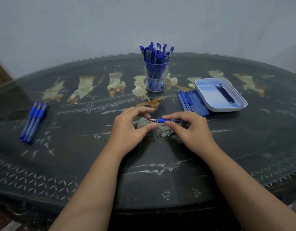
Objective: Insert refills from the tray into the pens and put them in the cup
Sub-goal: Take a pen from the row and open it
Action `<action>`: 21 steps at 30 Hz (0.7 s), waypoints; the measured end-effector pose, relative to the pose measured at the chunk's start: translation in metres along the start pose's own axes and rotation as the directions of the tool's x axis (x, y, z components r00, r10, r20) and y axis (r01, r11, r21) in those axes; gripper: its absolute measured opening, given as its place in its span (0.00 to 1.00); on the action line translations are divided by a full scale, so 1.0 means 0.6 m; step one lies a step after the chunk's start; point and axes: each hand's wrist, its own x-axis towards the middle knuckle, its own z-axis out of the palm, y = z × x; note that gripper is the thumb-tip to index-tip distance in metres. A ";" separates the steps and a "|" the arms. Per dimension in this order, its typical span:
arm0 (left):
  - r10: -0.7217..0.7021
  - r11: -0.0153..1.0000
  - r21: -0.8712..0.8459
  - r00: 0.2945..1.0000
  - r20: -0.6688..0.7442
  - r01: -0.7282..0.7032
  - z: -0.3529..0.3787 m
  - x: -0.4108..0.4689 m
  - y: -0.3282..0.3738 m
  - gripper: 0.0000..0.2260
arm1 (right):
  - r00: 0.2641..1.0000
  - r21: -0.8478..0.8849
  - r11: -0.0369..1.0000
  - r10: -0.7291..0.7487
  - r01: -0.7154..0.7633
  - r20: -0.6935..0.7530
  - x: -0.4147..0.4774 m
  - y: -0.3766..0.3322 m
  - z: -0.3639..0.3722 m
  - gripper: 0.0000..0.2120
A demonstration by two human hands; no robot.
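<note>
Pen (167,121) in right fingers (174,116) — table (77,147) centre

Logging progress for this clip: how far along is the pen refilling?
Done: many capped blue pens stand in the clear cup. In hand: the right hand pinches an uncapped pen, tip toward the left hand. To do: three pens lie far left, and a few dark refills lie in the tray.
</note>
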 end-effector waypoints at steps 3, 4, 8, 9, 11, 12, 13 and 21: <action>-0.033 0.999 -0.008 0.999 0.013 0.034 -0.001 0.002 0.001 0.03 | 1.000 -0.011 1.000 -0.004 0.004 0.006 -0.001 0.001 0.000 0.11; -0.046 0.999 0.003 0.999 0.018 0.046 -0.001 0.002 0.001 0.02 | 1.000 -0.011 1.000 -0.007 0.007 0.007 -0.001 0.001 0.000 0.11; -0.081 0.997 -0.012 0.997 0.008 0.081 0.000 0.002 0.004 0.06 | 1.000 -0.002 1.000 -0.011 0.011 0.002 0.000 0.000 0.000 0.12; -0.083 0.996 -0.031 0.997 0.007 0.083 -0.001 0.001 0.005 0.09 | 1.000 -0.001 1.000 -0.010 0.010 0.000 0.000 0.000 -0.001 0.12; -0.059 0.997 -0.050 0.998 0.009 0.059 -0.004 0.001 0.006 0.10 | 1.000 -0.005 1.000 -0.013 0.013 -0.001 -0.001 0.001 -0.001 0.10; -0.047 0.998 -0.052 0.999 0.009 0.047 -0.004 0.001 0.006 0.08 | 1.000 -0.007 1.000 -0.018 0.018 0.001 -0.001 0.002 -0.001 0.09; -0.048 0.997 -0.053 0.999 0.009 0.049 -0.004 0.001 0.005 0.06 | 1.000 -0.009 1.000 -0.023 0.023 0.004 -0.002 0.003 -0.001 0.09; -0.141 0.989 -0.046 0.990 -0.002 0.141 0.002 0.004 -0.002 0.09 | 1.000 0.012 1.000 -0.009 0.009 0.012 -0.002 0.004 -0.004 0.08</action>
